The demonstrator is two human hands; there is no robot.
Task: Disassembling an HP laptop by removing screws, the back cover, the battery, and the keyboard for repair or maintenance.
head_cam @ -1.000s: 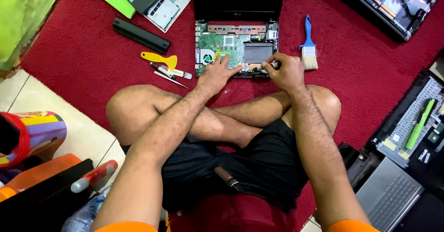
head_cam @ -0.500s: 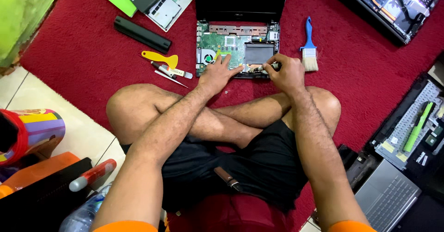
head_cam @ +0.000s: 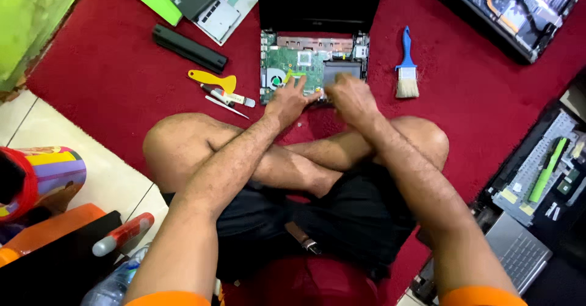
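Where the two hands meet over the opened laptop point(head_cam: 314, 68), much is hard to read: the right hand point(head_cam: 349, 97) is blurred and covers the near right corner of the green motherboard point(head_cam: 293, 62), so I cannot tell whether it pinches anything. The left hand point(head_cam: 287, 101) lies open, fingers spread, on the board's near edge beside the fan; nothing shows in its grip. Both hands sit close together, almost touching. The laptop lies on the red carpet point(head_cam: 110, 74) at twelve o'clock from the crossed legs, its dark screen cut off by the top edge.

At two o'clock a blue brush point(head_cam: 406, 68) lies just beside the laptop's right side. At ten o'clock lie a yellow pry tool point(head_cam: 210, 80), a small screwdriver point(head_cam: 227, 95) and, farther out, a black battery point(head_cam: 189, 48). Another opened laptop point(head_cam: 510, 10) is cut off at the upper right corner, and more laptop parts point(head_cam: 537, 172) crowd the right edge at four o'clock. Bare carpet lies between the brush and those parts, and on the left past the tools toward the tiled floor point(head_cam: 55, 135).
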